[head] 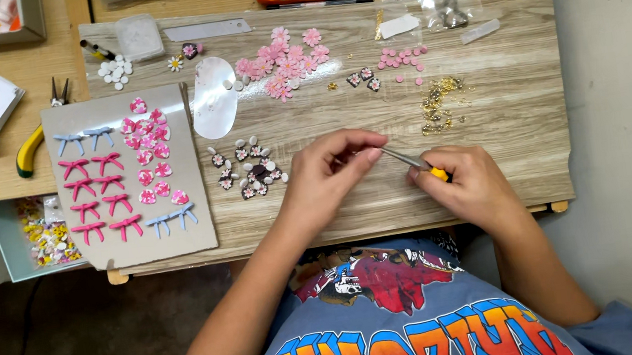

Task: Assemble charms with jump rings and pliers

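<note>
The right hand (473,184) grips slim metal pliers with a yellow handle (415,163), fingers curled tight around it. Its long axis slants up-left, tip meeting the left hand (328,172), whose fingertips pinch together on something too small to tell, above the pale wood-grain board (504,110). Small glossy flower-shaped charms (249,170) lie just left.

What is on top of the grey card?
On the grey card lie pink bows, a few blue bows and round pink flowers. What is under the card cannot be seen.
</note>
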